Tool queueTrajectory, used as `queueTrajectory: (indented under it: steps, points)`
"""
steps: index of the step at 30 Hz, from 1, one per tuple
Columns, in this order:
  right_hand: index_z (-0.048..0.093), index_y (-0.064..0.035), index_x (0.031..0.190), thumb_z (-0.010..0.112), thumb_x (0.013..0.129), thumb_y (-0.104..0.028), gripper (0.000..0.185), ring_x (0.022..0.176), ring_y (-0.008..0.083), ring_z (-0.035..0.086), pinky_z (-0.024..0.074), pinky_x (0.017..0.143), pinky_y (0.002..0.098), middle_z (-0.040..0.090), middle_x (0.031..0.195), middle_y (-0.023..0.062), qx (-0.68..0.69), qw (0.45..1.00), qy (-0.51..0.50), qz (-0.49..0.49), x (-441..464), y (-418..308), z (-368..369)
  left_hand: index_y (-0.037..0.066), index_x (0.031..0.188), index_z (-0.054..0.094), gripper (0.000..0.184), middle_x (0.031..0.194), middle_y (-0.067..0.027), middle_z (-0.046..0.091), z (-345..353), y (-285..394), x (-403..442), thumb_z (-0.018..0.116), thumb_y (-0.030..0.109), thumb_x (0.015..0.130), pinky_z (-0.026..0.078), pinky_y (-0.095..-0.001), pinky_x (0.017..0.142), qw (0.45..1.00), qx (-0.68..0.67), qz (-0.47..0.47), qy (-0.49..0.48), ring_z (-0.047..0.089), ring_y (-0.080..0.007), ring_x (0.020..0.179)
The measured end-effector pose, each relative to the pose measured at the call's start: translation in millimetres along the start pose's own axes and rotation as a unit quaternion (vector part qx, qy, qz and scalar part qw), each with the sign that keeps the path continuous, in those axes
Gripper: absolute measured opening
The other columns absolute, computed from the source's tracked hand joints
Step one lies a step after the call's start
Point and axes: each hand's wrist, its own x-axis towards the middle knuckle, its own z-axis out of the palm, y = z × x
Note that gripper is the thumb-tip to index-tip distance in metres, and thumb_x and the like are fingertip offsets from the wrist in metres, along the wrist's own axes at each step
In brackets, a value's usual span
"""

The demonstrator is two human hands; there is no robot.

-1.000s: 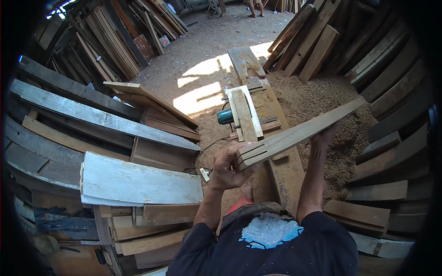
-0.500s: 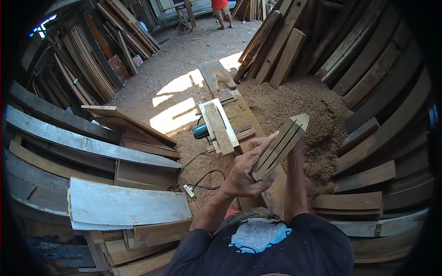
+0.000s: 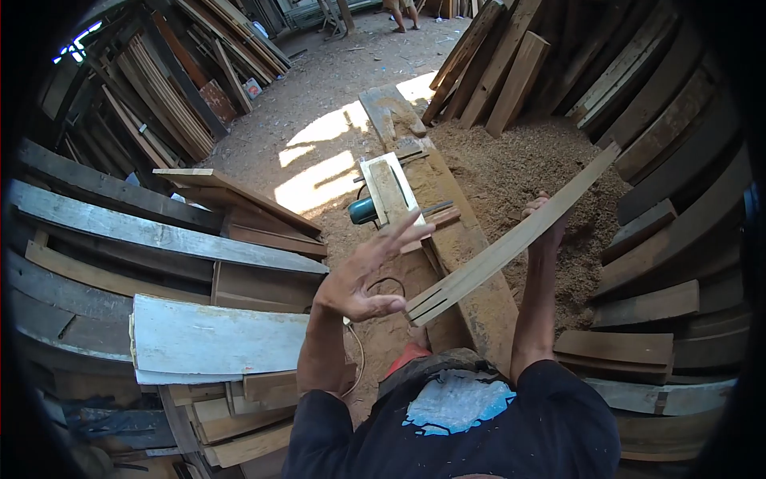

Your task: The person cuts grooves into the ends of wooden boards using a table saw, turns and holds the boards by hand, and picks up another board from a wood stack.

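A long pale wooden plank (image 3: 509, 246) slants across in front of me, its near end showing dark slots cut lengthwise. My right hand (image 3: 544, 215) grips it past the middle; fingertips show at the far edge, while the palm is hidden behind the wood. My left hand (image 3: 363, 275) is open, thumb and fingers spread, beside the slotted end and apart from it as far as I can see. Beyond my left fingers, a green-bodied power tool (image 3: 364, 211) with a wooden top piece (image 3: 388, 188) rests on the sawdust-covered bench board (image 3: 447, 188).
Stacked boards line both sides, with a white-painted board (image 3: 223, 337) at near left. Leaning timbers (image 3: 519, 84) stand at the back right beside heaped wood shavings (image 3: 495, 172). A cable (image 3: 361, 359) hangs near my left arm. Another person's legs (image 3: 405, 14) show far off.
My left hand has let go of the plank and opened. The plank has swung from end-on to lying broadside, held by my right hand, which has moved up and right. The view has shifted slightly.
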Motion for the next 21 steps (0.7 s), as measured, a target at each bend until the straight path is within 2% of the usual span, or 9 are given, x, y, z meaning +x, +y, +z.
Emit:
queueTrajectory:
  steps: [3, 7, 9, 11, 12, 14, 15, 18, 21]
  points:
    - [0.057, 0.0017, 0.128, 0.057, 0.103, -0.044, 0.052, 0.076, 0.0211, 0.066, 0.0573, 0.066, 0.0367, 0.064, 0.088, 0.0091, 0.008, 0.990, -0.143, -0.005, -3.4, -8.5, 53.8, -0.005, 0.160, 0.018, 0.124, 0.156, -0.0305, 0.040, -2.8, 23.3, 57.3, 0.082, 0.059, 0.075, 0.022, -0.0521, 0.124, 0.982, 0.166, -0.085, 0.017, 0.036, -0.0428, 0.147]
    - [0.057, 0.0013, 0.124, 0.061, 0.100, -0.044, 0.051, 0.073, 0.0227, 0.066, 0.0587, 0.062, 0.0324, 0.065, 0.091, 0.0118, -0.093, 0.963, -0.253, 0.017, -3.7, -0.1, 136.9, -0.003, 0.158, 0.027, 0.125, 0.148, -0.0306, 0.049, 9.1, 14.5, 153.5, 0.084, 0.066, 0.071, 0.030, -0.0540, 0.120, 0.955, 0.277, 0.092, 0.050, 0.041, -0.0428, 0.143]
    - [0.057, -0.0001, 0.124, 0.069, 0.097, -0.037, 0.048, 0.078, 0.0191, 0.070, 0.0609, 0.065, 0.0309, 0.068, 0.091, 0.0078, -0.207, 0.945, -0.246, -0.056, -17.0, 12.2, 194.4, -0.004, 0.156, 0.029, 0.122, 0.140, -0.0289, 0.053, 4.8, 41.8, 177.8, 0.084, 0.064, 0.071, 0.039, -0.0537, 0.114, 0.993, 0.107, -0.045, 0.027, 0.050, -0.0404, 0.133]
    - [0.066, 0.0006, 0.116, 0.064, 0.099, -0.049, 0.053, 0.094, 0.0144, 0.070, 0.0591, 0.079, 0.0301, 0.072, 0.107, 0.0122, -0.296, 0.875, -0.376, -0.076, -15.3, 14.4, 230.9, -0.001, 0.147, 0.040, 0.103, 0.118, -0.0174, 0.063, -5.8, 29.1, 181.8, 0.087, 0.054, 0.072, 0.049, -0.0462, 0.101, 0.996, -0.065, -0.029, 0.053, 0.062, -0.0302, 0.113]
    - [0.062, 0.0057, 0.122, 0.035, 0.104, -0.067, 0.079, 0.095, 0.0169, 0.068, 0.0565, 0.080, 0.0308, 0.070, 0.106, 0.0131, -0.403, 0.837, -0.347, -0.127, -20.6, 15.1, 247.8, 0.001, 0.142, 0.046, 0.094, 0.107, -0.0117, 0.068, -11.1, 22.8, 184.0, 0.089, 0.049, 0.073, 0.055, -0.0424, 0.094, 0.986, -0.149, -0.019, 0.065, 0.067, -0.0250, 0.104]
    - [0.059, 0.0060, 0.124, 0.034, 0.104, -0.067, 0.080, 0.102, 0.0173, 0.066, 0.0545, 0.084, 0.0318, 0.068, 0.110, 0.0148, -0.438, 0.800, -0.391, -0.124, -2.5, 24.6, 255.3, 0.003, 0.142, 0.046, 0.092, 0.110, -0.0102, 0.066, -11.8, 24.4, 182.0, 0.088, 0.049, 0.073, 0.057, -0.0371, 0.088, 0.977, -0.147, 0.075, 0.136, 0.068, -0.0211, 0.101]
    - [0.057, 0.0055, 0.127, 0.036, 0.102, -0.070, 0.082, 0.106, 0.0191, 0.065, 0.0537, 0.088, 0.0331, 0.067, 0.114, 0.0160, -0.450, 0.800, -0.380, -0.114, 1.2, 31.6, 260.0, 0.004, 0.151, 0.039, 0.110, 0.131, -0.0200, 0.060, -11.3, 25.2, 179.5, 0.089, 0.059, 0.070, 0.049, -0.0462, 0.102, 0.974, -0.127, 0.048, 0.182, 0.059, -0.0316, 0.123]
    - [0.049, 0.0040, 0.137, 0.043, 0.095, -0.077, 0.091, 0.118, 0.0248, 0.060, 0.0507, 0.098, 0.0375, 0.061, 0.125, 0.0190, -0.458, 0.805, -0.365, -0.095, 3.5, 47.1, 263.2, 0.004, 0.112, 0.066, 0.045, 0.100, -0.0055, 0.069, -29.2, 0.5, 183.8, 0.087, 0.025, 0.077, 0.059, -0.0306, 0.078, 0.951, -0.098, 0.120, 0.266, 0.070, -0.0140, 0.089]
    - [0.035, 0.0017, 0.151, 0.055, 0.081, -0.086, 0.114, 0.132, 0.0373, 0.051, 0.0436, 0.111, 0.0496, 0.052, 0.139, 0.0240, -0.451, 0.802, -0.391, -0.037, -5.5, 41.1, 248.8, 0.009, 0.115, 0.062, 0.043, 0.095, 0.0010, 0.066, -44.3, -12.2, 187.7, 0.086, 0.013, 0.078, 0.057, -0.0278, 0.074, 0.932, -0.070, 0.174, 0.310, 0.067, -0.0094, 0.084]
